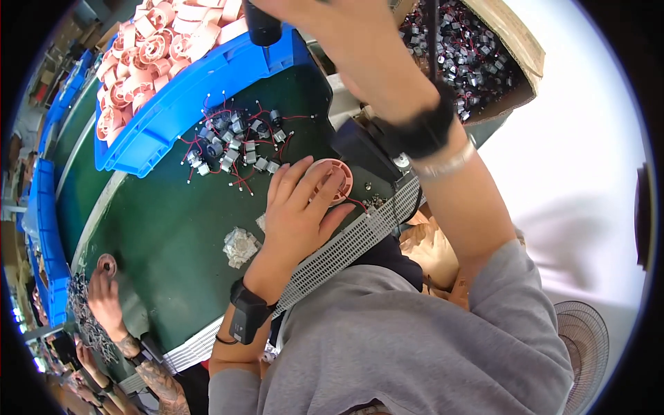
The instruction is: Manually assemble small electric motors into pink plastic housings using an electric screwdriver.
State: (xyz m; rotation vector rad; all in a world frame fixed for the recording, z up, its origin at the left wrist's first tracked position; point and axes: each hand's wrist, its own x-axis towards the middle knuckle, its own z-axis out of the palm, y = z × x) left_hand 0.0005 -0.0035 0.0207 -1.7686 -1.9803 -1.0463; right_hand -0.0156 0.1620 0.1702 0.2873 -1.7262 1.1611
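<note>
My left hand (294, 218) lies over a round pink plastic housing (344, 181) on the green work surface (166, 228), its fingers across the top and pressing it in place. A thin red wire runs out of the housing toward the near edge. My right hand (346, 34) is raised at the top of the view, wrapped round a black electric screwdriver (263, 26) whose bit points down; part of that hand is cut off by the frame. Small silver motors (232, 142) with red wires lie in a loose pile beyond my left hand.
A blue bin (207, 76) heaped with pink housings stands far left. At the far right is a cardboard box (522, 52) of motors. Near my right forearm sit a black device (363, 142) and loose screws (373, 202). A crumpled tissue (241, 247) and a co-worker's hand (104, 304) are leftward.
</note>
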